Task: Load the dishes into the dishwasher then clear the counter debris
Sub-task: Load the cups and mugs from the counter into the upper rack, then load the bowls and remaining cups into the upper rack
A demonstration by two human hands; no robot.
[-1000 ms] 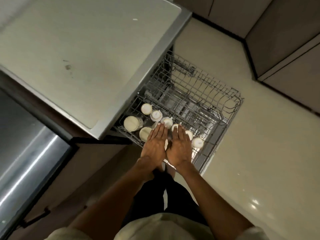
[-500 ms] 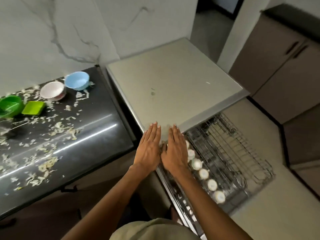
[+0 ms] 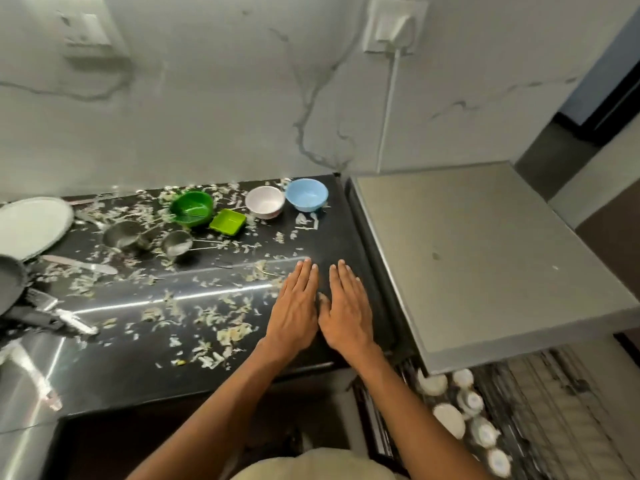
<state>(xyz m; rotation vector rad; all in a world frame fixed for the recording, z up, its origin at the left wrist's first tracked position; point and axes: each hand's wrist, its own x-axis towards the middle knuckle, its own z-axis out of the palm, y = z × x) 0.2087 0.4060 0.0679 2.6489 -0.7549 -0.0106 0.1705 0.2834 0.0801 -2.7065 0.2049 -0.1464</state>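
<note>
Your left hand (image 3: 294,308) and right hand (image 3: 346,311) hover flat, fingers straight, holding nothing, above the black counter (image 3: 145,372) strewn with pale shredded scraps (image 3: 228,332); white cups (image 3: 450,419) sit in the dishwasher's wire rack (image 3: 554,410).

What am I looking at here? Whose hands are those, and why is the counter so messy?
The camera sits on a person's head and looks down, so you see what they see. The two arms are theirs. The left hand and right hand are flat, fingers straight, side by side over the black counter. They hold nothing.

The counter is covered in pale food scraps. At the back stand a green bowl, a small green square dish, a white bowl and a blue bowl. Further left are metal cups, a knife and a grey plate.

On the right is the dishwasher, with its rack pulled out and white cups already inside.
</note>
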